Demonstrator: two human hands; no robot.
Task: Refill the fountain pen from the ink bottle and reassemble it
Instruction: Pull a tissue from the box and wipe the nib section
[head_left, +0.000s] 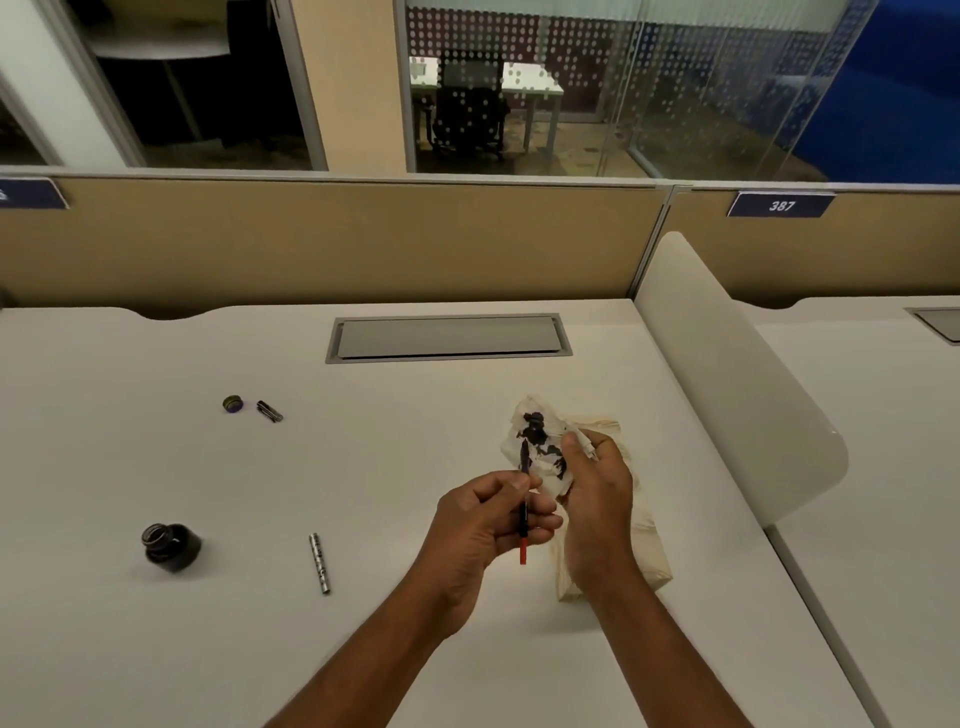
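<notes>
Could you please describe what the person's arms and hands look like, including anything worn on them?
Both are bare. The left hand and right hand wear no gloves, and no ring shows on the fingers in view. The left forearm and right forearm carry no sleeve, watch or bracelet as far as the frame's lower edge.

light even and moderately dim, warm in cast, from overhead. desk (156, 649) evenly lit. ink bottle (171, 546) throws only a faint, soft shadow. glass partition (675, 88) behind carries dull reflections; rooms beyond it dark. straight lines bow toward the frame edges, wide-angle. overall focus slightly soft, fine detail smeared.
</notes>
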